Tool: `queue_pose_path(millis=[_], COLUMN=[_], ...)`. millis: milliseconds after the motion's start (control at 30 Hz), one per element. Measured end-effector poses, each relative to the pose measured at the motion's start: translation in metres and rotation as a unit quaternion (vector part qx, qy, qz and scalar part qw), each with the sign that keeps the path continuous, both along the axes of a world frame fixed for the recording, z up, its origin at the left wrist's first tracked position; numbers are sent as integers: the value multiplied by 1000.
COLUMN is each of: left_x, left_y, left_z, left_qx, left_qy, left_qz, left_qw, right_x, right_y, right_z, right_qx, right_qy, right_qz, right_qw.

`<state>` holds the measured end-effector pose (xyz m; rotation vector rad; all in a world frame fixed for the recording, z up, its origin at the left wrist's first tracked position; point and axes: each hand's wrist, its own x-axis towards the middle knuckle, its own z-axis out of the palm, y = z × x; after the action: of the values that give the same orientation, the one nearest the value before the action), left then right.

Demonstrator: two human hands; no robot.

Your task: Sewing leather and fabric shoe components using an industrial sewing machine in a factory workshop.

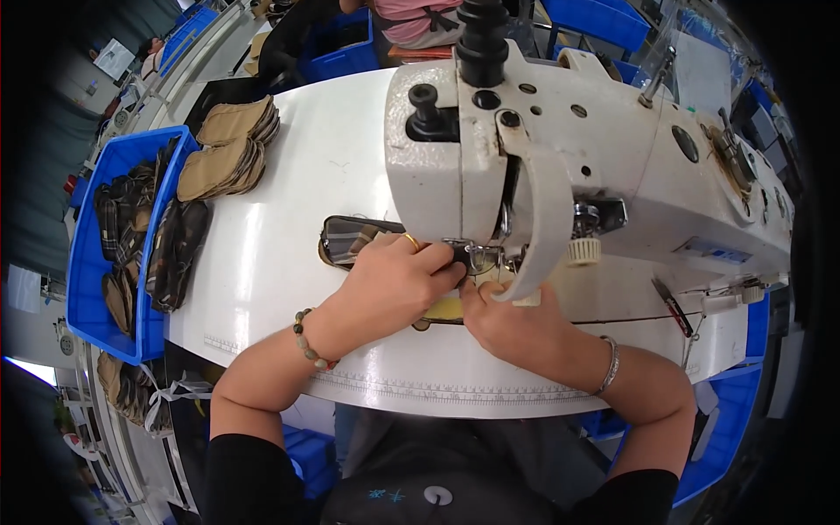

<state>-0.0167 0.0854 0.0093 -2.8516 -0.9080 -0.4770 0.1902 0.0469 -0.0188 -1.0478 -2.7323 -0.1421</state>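
Observation:
A plaid fabric piece (346, 236) with a dark bound edge lies on the white sewing table, under the head of a white sewing machine (429, 166). My left hand (389, 284), wearing a ring, is closed on this piece just left of the presser foot (484, 258). Close by on the near side, my right hand (518, 325) has its fingers bent together at the piece's edge, beside the needle area. A yellow part (446, 308) shows below the fingers. My fingers and the machine's white guard hide the stitching spot and part of the piece.
Left, a blue bin (179, 319) holds plaid pieces (122, 214), some hanging over its rim. Stacked tan fabric pieces (223, 171) sit beside it. Thread snips (672, 306) lie right of my right hand. A ruler strip (437, 391) follows the near table edge. Another person (418, 22) sits beyond.

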Motion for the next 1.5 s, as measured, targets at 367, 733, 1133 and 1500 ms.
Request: queue_pose_path(millis=[367,733,1133,1500], left_x=[2,-3,-3,-4], left_y=[-3,0,7,5], left_z=[9,-2,-4,-2], left_qx=[-42,-3,-13,-28], left_qy=[8,-39,-74,-59], left_qz=[17,16,13,6], left_qw=[999,999,997,998], right_x=[3,1,0,0], right_y=[3,3,17,1], right_z=[3,5,-10,0], right_qx=[54,42,206,84], right_qy=[44,28,43,-14], right_qz=[21,36,51,50], right_qw=[997,998,976,995])
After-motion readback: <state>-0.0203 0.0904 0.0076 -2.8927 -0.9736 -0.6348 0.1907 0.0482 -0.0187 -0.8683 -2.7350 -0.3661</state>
